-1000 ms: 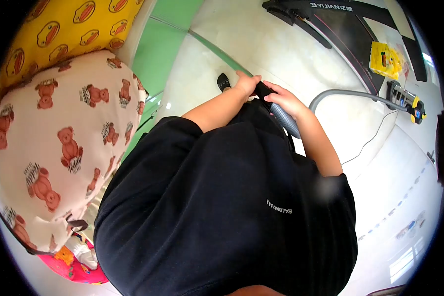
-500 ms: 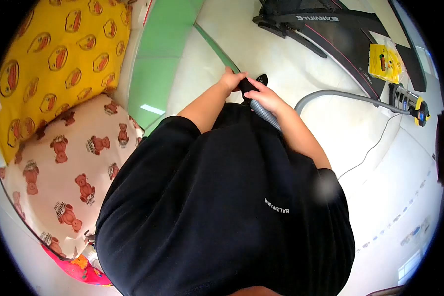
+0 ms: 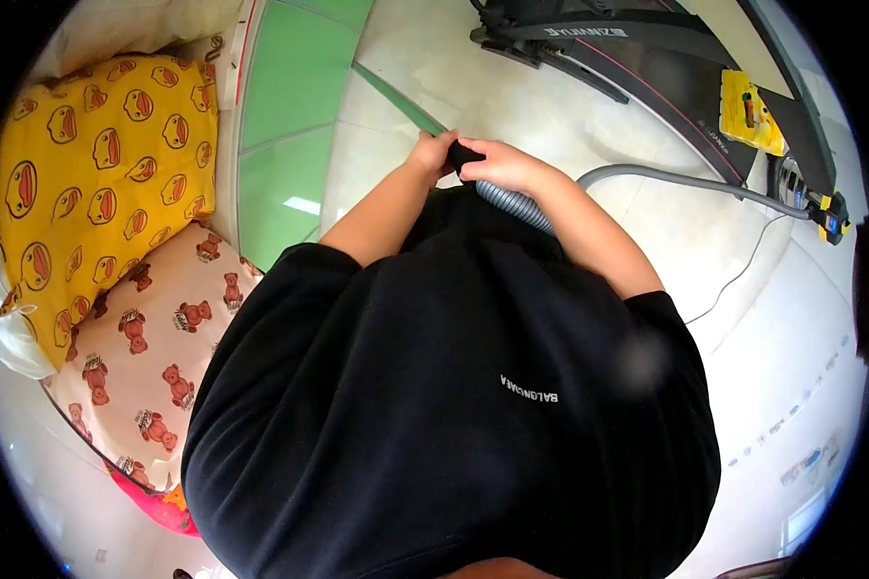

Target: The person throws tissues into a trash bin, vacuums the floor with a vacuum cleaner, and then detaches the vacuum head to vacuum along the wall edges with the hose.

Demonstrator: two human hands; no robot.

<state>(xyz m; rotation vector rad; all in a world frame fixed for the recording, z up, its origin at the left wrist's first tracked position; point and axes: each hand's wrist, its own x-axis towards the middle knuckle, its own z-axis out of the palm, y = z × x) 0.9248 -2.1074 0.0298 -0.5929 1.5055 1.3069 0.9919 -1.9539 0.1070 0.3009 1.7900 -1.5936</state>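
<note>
In the head view, my left hand (image 3: 434, 154) is closed around the near end of a long greenish vacuum wand (image 3: 398, 96), which slants away to the upper left over the floor. Close beside it, my right hand (image 3: 500, 164) grips the black vacuum hose handle (image 3: 465, 157). A grey ribbed vacuum hose (image 3: 514, 203) runs from under that hand toward my black shirt, which hides part of it. Further right the hose (image 3: 666, 176) reappears and leads to a black and yellow vacuum cleaner (image 3: 826, 217).
A black treadmill (image 3: 637, 58) stands at the upper right, with a yellow packet (image 3: 749, 114) on it. To the left are green panels (image 3: 288, 193), a yellow duck-print cover (image 3: 106, 183) and a bear-print cushion (image 3: 154, 357). A thin cord (image 3: 739, 280) lies on the floor.
Both hands and the wand's near end have shifted slightly left in view. The surroundings have moved in the frame as the camera turned. Both grips stay closed.
</note>
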